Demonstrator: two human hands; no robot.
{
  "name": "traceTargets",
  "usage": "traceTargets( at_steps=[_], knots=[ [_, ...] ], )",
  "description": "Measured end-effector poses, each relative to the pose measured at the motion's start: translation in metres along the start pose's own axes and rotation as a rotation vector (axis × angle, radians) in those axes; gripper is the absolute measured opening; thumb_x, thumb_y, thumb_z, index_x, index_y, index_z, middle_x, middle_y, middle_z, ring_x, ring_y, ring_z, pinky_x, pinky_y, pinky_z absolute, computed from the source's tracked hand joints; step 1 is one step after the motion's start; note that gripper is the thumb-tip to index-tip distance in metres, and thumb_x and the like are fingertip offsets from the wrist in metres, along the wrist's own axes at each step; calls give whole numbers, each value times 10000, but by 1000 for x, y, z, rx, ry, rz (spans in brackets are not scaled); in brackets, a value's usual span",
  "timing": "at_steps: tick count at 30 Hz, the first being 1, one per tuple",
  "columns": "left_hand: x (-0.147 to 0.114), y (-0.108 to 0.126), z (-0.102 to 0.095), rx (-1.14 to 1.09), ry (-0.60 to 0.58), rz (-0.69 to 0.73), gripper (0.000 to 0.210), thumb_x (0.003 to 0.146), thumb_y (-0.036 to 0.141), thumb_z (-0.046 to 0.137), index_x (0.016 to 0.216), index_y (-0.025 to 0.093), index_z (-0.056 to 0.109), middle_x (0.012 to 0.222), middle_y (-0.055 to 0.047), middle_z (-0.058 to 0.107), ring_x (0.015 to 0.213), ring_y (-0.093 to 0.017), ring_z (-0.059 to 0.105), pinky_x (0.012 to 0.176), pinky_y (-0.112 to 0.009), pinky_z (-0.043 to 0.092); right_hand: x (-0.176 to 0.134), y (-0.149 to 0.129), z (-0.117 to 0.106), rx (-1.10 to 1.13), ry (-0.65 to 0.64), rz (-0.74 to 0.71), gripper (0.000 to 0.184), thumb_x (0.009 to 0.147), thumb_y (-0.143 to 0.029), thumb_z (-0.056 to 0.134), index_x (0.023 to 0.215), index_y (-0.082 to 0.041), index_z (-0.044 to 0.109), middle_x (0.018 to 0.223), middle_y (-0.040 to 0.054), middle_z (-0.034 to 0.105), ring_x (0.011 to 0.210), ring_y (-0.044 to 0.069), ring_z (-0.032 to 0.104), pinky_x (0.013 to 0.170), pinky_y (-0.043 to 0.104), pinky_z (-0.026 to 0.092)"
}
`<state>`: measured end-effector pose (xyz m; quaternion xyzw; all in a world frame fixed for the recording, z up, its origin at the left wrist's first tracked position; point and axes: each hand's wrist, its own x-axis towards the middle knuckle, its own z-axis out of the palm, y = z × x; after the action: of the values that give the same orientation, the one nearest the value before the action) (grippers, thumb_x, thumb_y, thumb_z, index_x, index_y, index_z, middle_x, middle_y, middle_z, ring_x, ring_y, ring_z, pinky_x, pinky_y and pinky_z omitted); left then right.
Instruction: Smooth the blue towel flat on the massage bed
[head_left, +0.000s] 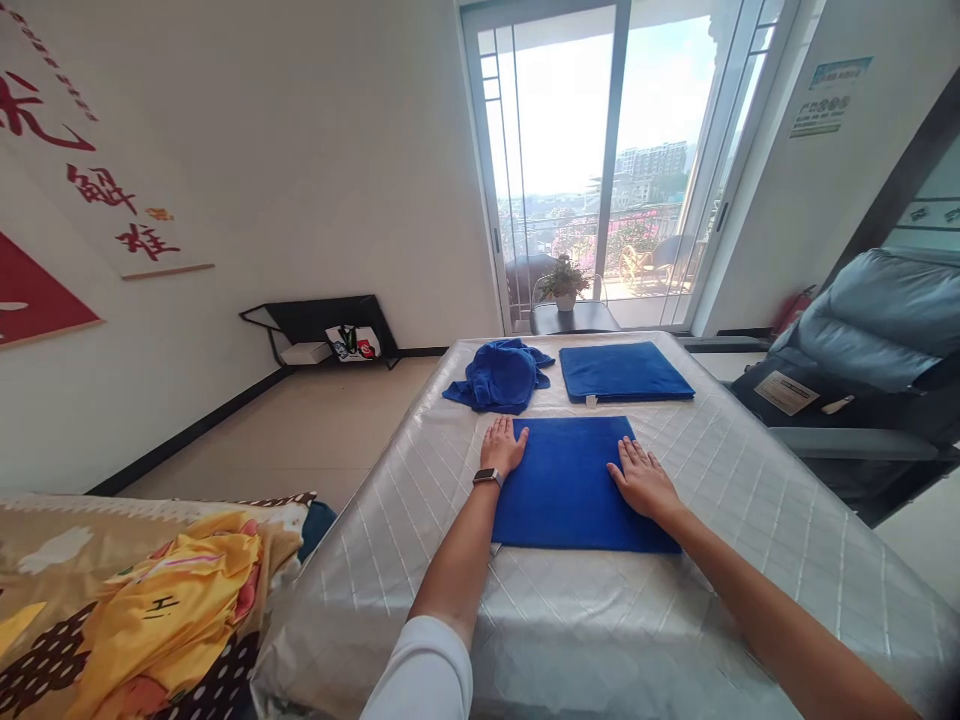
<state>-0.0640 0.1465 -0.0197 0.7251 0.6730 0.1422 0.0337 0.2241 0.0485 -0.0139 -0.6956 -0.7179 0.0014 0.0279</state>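
Note:
A blue cloth [574, 490], folded into a flat rectangle that looks like a towel, lies on a plastic-covered mattress [405, 560]. On its left edge rests my left hand [504, 447], flat with the fingers stretched forward and a watch at the wrist. My right hand [643, 480] presses flat on the right edge, fingers extended and slightly apart. Just beyond it sits a stack of folded blue cloth [626, 370] with a small white tag at its near edge. To the left of that stack is a crumpled blue cloth [502, 378].
A grey recliner [870, 330] stands close on the right. At lower left, a yellow cloth [180, 600] lies on patterned bedding [45, 550]. Past the mattress, a potted plant [564, 280] stands on a chair before glass sliding doors [615, 150]. A black rack [330, 325] is against the wall.

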Motion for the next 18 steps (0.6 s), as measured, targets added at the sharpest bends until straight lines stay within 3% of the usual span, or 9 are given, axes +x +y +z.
traceTargets(
  at_steps=[2, 6, 9, 13, 16, 18],
  knots=[
    [-3, 1, -3, 2, 44, -1, 702, 1016, 540, 253, 1514, 58, 364, 1587, -155, 347, 1483, -256, 281, 1215, -402, 207, -6, 0, 2, 17, -23, 9, 715, 1016, -496, 167, 1574, -53, 225, 1652, 99, 171, 1520, 230, 144, 1227, 419, 159],
    [-13, 6, -15, 48, 271, 70, 579, 1027, 417, 308, 1479, 75, 429, 1575, -151, 373, 1480, -258, 285, 1215, -421, 209, -8, -2, 0, 39, -19, 15, 713, 1017, -493, 178, 1577, -53, 211, 1651, 107, 172, 1521, 233, 137, 1233, 423, 134],
    [-23, 26, -26, 28, 365, 172, 492, 1030, 355, 313, 1403, 120, 531, 1518, -131, 467, 1455, -250, 337, 1206, -439, 241, -8, -4, -1, 54, -8, 20, 709, 1017, -490, 190, 1575, -53, 220, 1648, 109, 186, 1519, 238, 147, 1232, 430, 139],
    [-34, 93, -22, -63, 265, 365, 500, 1060, 391, 254, 1349, 147, 580, 1422, -111, 575, 1377, -203, 454, 1168, -370, 330, -8, -4, 0, 66, -1, 22, 709, 1016, -484, 204, 1570, -44, 233, 1645, 115, 194, 1517, 248, 156, 1231, 429, 142],
    [-39, 150, 0, -24, 121, 544, 547, 1054, 473, 263, 1419, 153, 514, 1518, -123, 470, 1445, -223, 358, 1189, -404, 293, -10, -3, 0, 67, 4, 6, 674, 1012, -419, 231, 1569, -39, 238, 1643, 123, 203, 1516, 256, 157, 1228, 429, 147],
    [-40, 175, 15, 12, 16, 568, 569, 1055, 478, 233, 1479, 157, 437, 1561, -132, 404, 1473, -229, 306, 1193, -439, 278, -12, -2, -1, 66, -2, -14, 638, 998, -327, 244, 1570, -45, 241, 1639, 119, 223, 1515, 251, 163, 1226, 419, 154]
  ],
)
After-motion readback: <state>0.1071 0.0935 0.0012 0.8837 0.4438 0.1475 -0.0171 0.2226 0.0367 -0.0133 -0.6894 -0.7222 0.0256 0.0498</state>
